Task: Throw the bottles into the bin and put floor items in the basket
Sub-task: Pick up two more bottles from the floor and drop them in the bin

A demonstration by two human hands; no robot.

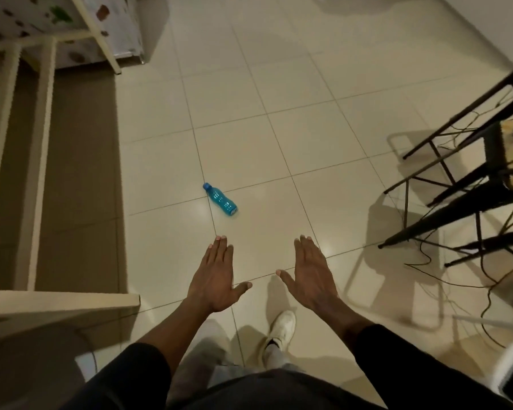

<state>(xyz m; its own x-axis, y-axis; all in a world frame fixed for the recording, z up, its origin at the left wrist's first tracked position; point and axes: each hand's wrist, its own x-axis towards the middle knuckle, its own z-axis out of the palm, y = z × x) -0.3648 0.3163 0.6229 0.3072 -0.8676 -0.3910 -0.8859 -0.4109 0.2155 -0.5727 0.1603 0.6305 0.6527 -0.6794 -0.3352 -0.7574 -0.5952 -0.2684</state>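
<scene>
Shelving (36,161) in pale cream is filling the left edge of the frame, with a patterned cloth-covered unit (42,22) sitting in the upper left corner. Moving right, a blue plastic bottle (220,199) is lying on its side on the pale tiled floor (308,113), a little left of centre, its cap pointing toward the upper left. Below it, in the lower middle, the person is holding out both arms. The left hand (216,279) is hovering flat and spread, palm down, holding nothing, well short of the bottle. Just to its right, the right hand (311,276) is likewise spread wide and empty. One white shoe (282,327) is showing beneath them. Black-legged furniture (462,173), possibly a stool and table, is standing at the right edge among trailing cables (444,279).

No bin or basket is appearing anywhere in view. The person seems to be starting on the bottle step, approaching the pickup. Next, bending down and closing one hand around the bottle's body is likely needed, then finding the bin.
</scene>
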